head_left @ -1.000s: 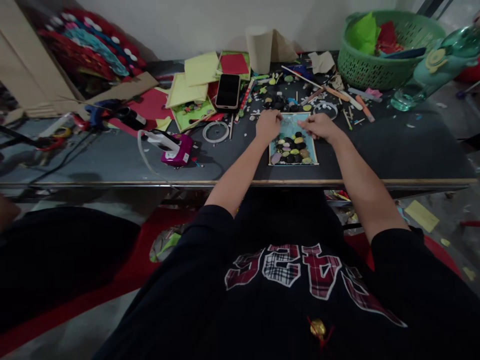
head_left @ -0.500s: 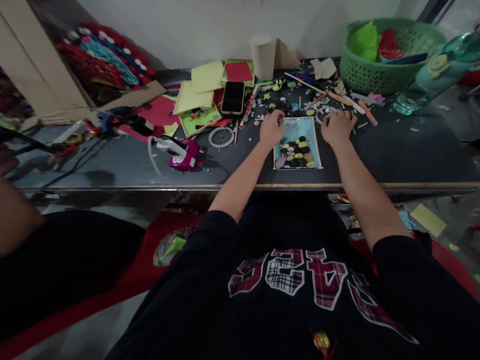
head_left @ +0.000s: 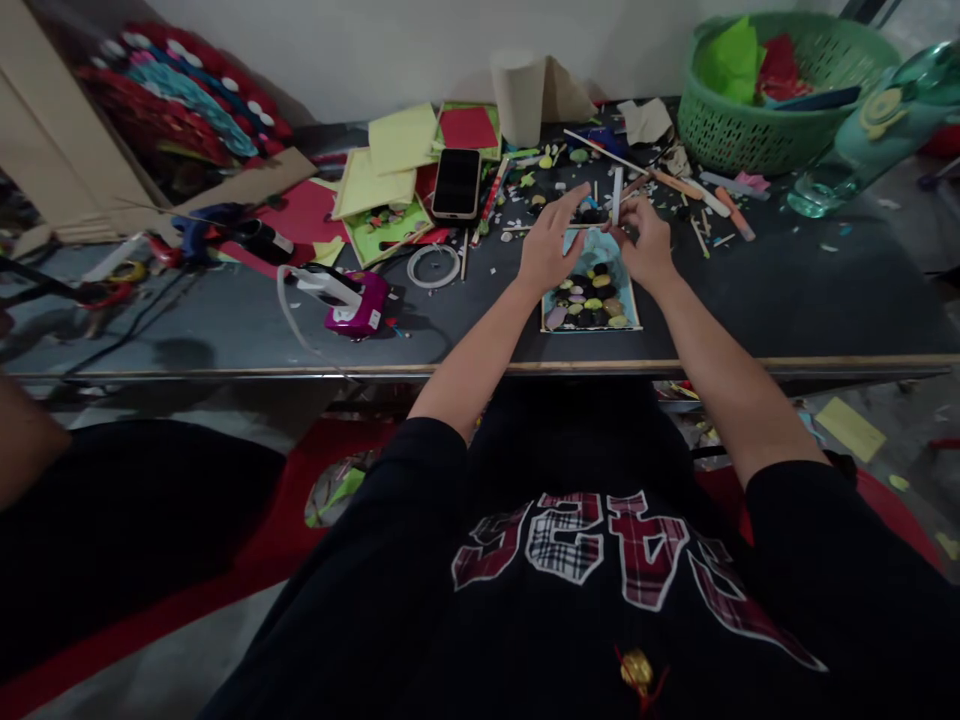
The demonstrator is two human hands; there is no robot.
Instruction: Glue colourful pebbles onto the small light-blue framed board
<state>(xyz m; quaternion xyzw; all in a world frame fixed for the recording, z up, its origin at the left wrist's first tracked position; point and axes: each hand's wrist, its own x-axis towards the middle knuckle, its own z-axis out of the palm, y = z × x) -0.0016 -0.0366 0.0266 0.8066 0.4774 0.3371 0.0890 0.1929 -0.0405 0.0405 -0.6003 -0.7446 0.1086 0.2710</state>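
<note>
In front of me lies a shallow light-blue tray (head_left: 631,300) with a pale rim. Black, yellow and mauve pebbles (head_left: 592,295) fill its lower part. My right hand (head_left: 646,242) is at the tray's upper right corner, fingers closed on a narrow whitish tape roll (head_left: 617,195) that stands upright, seen nearly edge-on. My left hand (head_left: 551,245) hovers over the tray's upper left corner with its fingers stretched out and holds nothing. Both hands partly cover the tray's far edge.
Another pale ring (head_left: 433,266), a phone (head_left: 457,184) and yellow-green frames (head_left: 375,185) lie leftward. A purple power plug block (head_left: 357,305) is nearer. Behind are scraps and sticks, a green basket (head_left: 750,135) and a bottle (head_left: 840,150). Someone's arm (head_left: 26,440) shows at far left.
My right hand has moved left to the tray's corner and lifted the ring that lay beside the tray. My left hand has opened its fingers. The view has shifted slightly.
</note>
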